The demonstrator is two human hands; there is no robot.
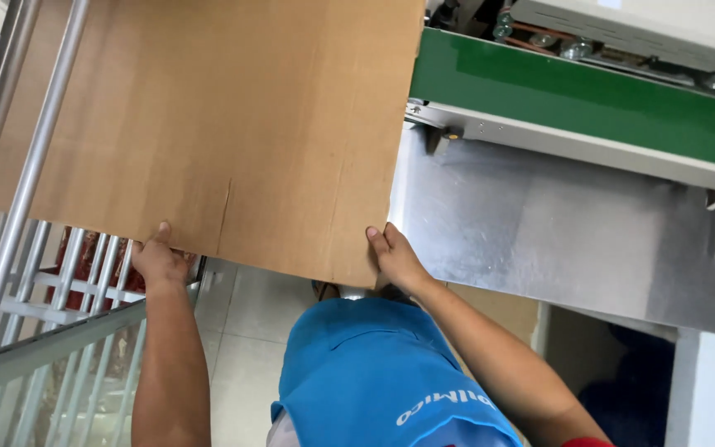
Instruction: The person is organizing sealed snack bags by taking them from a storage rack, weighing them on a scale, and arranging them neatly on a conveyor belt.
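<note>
Both hands [275, 257] gripping cardboard sheet [225, 124]

Brown board, green belt, blue apron

A plain tan-brown cardboard sheet [217, 124] is held between the left hand [157, 261] and right hand [395, 258]. A bright green belt [589, 99] is seen up and right of the right hand, above dull silver steel [556, 232]. A blue apron [374, 372] lies below it; silver-grey rails [35, 165] stand by the left hand.
</note>
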